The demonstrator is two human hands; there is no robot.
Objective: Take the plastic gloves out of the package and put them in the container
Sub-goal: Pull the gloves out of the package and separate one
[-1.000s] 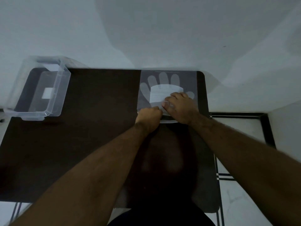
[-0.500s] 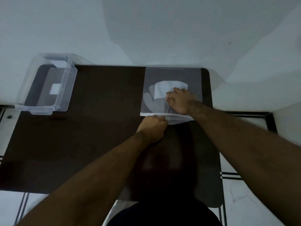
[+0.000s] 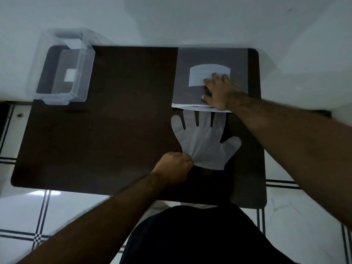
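A flat clear package (image 3: 192,92) with a white label lies at the table's far right. My right hand (image 3: 219,92) presses flat on it, fingers spread. Just below the package mouth, a translucent plastic glove (image 3: 205,141) lies spread on the dark table, its fingertips still tucked at the package opening. My left hand (image 3: 174,166) is closed in a fist, pinching the glove's cuff edge. The clear plastic container (image 3: 62,71) stands at the far left corner of the table, well apart from both hands.
The dark brown table (image 3: 114,121) has rounded corners and stands against a white wall. A white label lies inside the container. White tiled floor with dark lines shows on both sides. My dark-clothed body is at the near edge.
My left hand has pulled back toward me, drawing a glove almost fully out of the package. My right hand stayed pressed on the package.
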